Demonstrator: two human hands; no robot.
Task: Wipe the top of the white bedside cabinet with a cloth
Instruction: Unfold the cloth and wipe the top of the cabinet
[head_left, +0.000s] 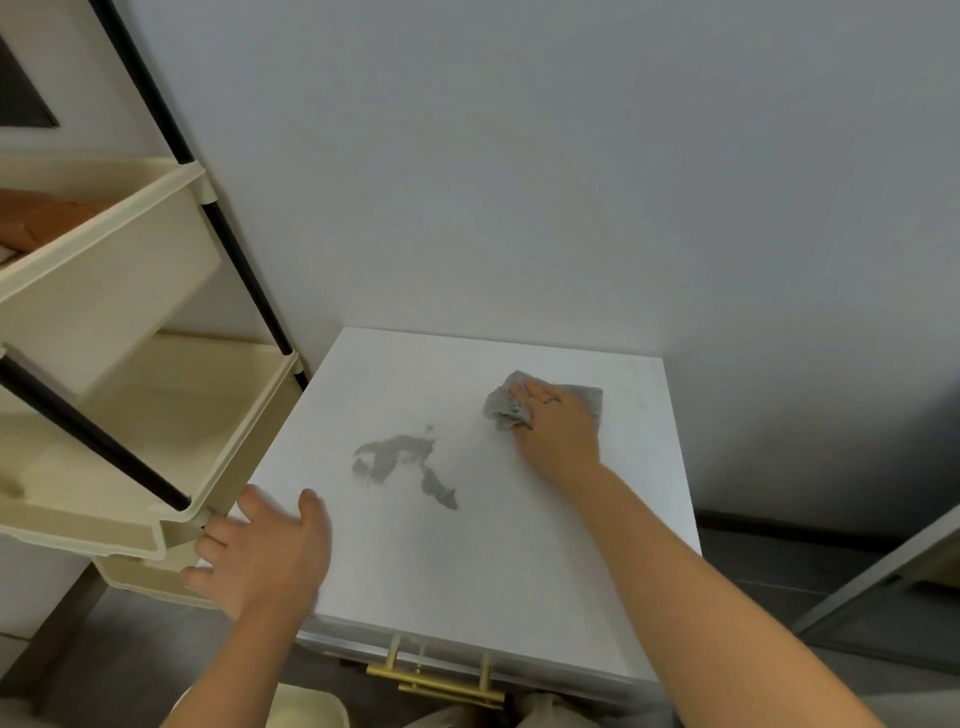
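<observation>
The white bedside cabinet (498, 582) stands against the wall, its flat top facing me. A grey smear (400, 460) lies on the top, left of centre. My right hand (558, 426) presses flat on a crumpled grey cloth (506, 405) near the far right of the top, to the right of the smear. My left hand (265, 551) rests on the near left edge of the cabinet, fingers spread over the side and thumb on top, holding nothing.
A cream storage cart with tiered bins (130, 415) and black poles stands tight against the cabinet's left side. Gold drawer handles (441, 680) stick out at the front. A grey wall (519, 182) rises behind; dark floor (831, 582) lies to the right.
</observation>
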